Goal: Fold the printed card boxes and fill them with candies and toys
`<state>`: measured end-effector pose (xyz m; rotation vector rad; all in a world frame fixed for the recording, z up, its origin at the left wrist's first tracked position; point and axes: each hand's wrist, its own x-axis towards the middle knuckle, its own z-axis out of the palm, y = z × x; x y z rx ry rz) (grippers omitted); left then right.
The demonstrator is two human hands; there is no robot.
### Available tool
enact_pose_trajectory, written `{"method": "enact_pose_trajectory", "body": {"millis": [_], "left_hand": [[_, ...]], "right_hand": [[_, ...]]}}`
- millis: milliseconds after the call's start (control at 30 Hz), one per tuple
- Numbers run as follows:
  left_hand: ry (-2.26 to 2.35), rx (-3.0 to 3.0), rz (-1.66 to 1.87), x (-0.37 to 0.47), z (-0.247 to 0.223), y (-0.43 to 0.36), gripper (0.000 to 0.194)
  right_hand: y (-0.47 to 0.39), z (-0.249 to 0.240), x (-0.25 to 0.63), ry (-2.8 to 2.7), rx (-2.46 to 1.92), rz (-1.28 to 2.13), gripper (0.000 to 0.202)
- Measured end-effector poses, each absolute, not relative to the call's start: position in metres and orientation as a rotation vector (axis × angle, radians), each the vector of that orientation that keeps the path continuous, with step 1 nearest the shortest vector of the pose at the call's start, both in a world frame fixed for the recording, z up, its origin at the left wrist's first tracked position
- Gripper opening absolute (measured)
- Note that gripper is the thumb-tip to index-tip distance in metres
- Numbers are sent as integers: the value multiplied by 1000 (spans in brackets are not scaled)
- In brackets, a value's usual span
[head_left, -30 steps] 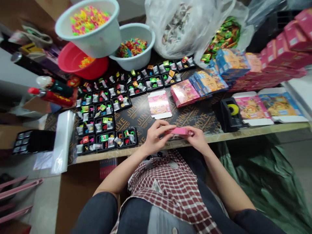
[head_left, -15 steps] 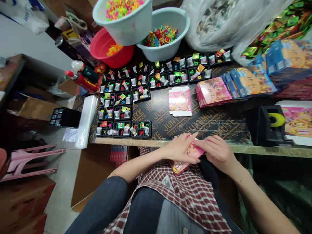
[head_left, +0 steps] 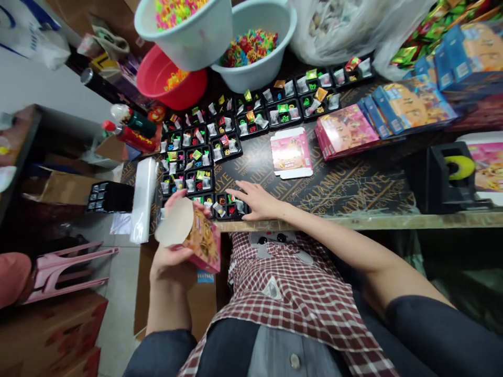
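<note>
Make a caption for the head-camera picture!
Left hand holds an open pink cardboard box; right hand at a black compartmented plastic tray.

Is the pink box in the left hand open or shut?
Open: the pink box in the left hand has its pale end flap sticking out.

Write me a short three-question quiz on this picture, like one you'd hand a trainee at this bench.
1. True or false: the left hand holds a pink box with a pale flap open.
2. Which is nearest the right hand: (a) the tape dispenser, (b) a filled black tray, or (c) the red-capped bottle?
3. Fill in the colour: the basin holding orange pieces is ____.

Key: 1. True. 2. b. 3. Red.
</note>
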<state>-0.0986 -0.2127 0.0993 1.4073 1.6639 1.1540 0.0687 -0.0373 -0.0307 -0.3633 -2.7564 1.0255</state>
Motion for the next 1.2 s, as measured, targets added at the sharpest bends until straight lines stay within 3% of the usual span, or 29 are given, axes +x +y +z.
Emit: {"method": "enact_pose_trajectory", "body": {"millis": [133,233,433,800,1067,1200], "left_hand": [[1825,1359,1203,-120,90,-230,94],[2006,1397,1040,-123,78,-232,100],[2176,1594,740,-103,61,-207,89],[1868,1929,808,-30,24,-115,100],[1604,2109,753,-1,3,-87,106],[1491,2212,675,13,0,-87,95]], "right_hand": [[-50,-35,42,-2862,-358,988,101],[-50,-32,43,-2873,-361,980,98],[-29,-22,90,-2780,-442,989,97],[6,42,218,-2706,-711,785,93],[-1,42,244,-2754,-668,896,92],[-2,39,246,-2794,-597,960,91]]}}
